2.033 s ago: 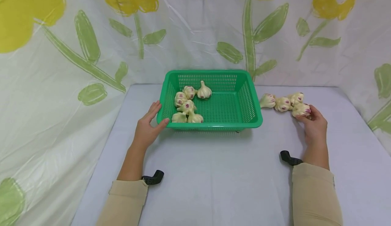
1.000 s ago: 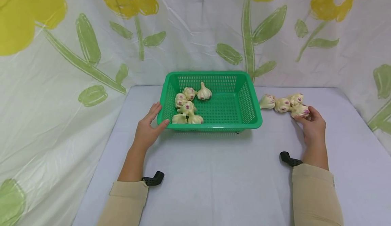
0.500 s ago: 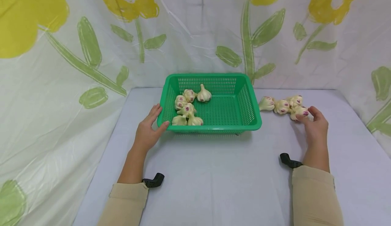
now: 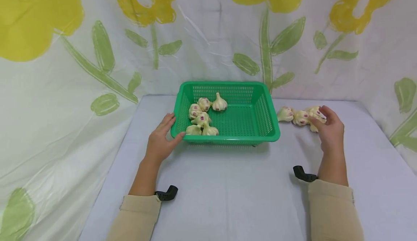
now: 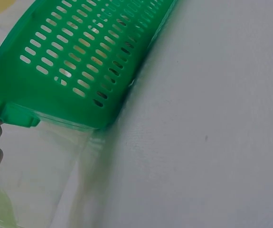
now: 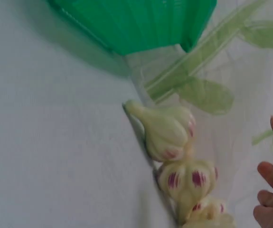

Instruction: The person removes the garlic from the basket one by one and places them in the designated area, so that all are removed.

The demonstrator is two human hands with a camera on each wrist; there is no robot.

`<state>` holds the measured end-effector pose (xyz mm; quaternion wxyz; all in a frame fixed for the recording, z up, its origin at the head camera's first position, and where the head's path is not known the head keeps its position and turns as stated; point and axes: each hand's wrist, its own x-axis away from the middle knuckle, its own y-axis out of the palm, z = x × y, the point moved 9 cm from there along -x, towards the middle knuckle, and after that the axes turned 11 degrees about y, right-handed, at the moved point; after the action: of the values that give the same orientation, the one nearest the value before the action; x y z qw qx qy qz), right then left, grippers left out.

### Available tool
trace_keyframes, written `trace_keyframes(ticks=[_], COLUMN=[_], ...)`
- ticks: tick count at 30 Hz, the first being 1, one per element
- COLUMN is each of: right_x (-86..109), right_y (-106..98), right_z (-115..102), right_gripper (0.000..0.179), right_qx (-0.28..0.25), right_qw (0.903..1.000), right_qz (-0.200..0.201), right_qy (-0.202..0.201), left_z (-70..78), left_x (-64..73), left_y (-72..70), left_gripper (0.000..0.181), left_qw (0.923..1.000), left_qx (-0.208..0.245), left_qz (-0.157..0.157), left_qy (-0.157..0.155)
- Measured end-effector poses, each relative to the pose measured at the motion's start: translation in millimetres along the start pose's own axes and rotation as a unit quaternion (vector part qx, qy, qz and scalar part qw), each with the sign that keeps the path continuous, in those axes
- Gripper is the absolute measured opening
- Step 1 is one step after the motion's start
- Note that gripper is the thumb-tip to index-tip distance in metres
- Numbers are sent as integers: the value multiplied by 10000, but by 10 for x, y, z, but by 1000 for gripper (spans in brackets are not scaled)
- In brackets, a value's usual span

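"Where is the garlic?"

"Six are in the basket, all in its left half. More garlic lies in a row on the table, right of the basket. The first one is near it, not touching."

"What about the left grip?"

"It touches the basket's front left corner, thumb and fingers spread."

"And the right grip?"

"Its thumb and fingers are spread too. It is right of the basket, hiding part of the row's far end."
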<state>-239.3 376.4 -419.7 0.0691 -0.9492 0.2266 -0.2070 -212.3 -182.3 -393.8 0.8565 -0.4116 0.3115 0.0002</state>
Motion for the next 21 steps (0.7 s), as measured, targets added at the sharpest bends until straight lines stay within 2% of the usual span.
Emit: trace_keyframes(ticks=[4,6,9,13,17,21], right_x=[160,257,426,639,813,967], right_y=[244,411,688,1110,1530,1922], right_z=[-200,-341,-537,-761,-893,-938], right_gripper=[67,66,68,65,61,61], right_qx=[394,685,995,1118,1199,1409], right_qw=[9977,9927,9808,9610,9407,9230], right_qz=[-146,-250,-513,-1087,-1774,-2318], right_qy=[-540,-960,-1598,-2283,-2630,-2730], left_z=[14,15,24,24,25,22], left_x=[0,1,0,-2,-4,-4], left_y=[-11,-24,-32,-31,-23,-21], left_gripper=[67,67,67,66,66,66], left_qw=[9999,9998,9997,9997,9997,9998], left_qx=[3,19,56,73,75,72], left_qz=[111,175,212,211,210,177], left_qy=[79,85,58,52,79,40])
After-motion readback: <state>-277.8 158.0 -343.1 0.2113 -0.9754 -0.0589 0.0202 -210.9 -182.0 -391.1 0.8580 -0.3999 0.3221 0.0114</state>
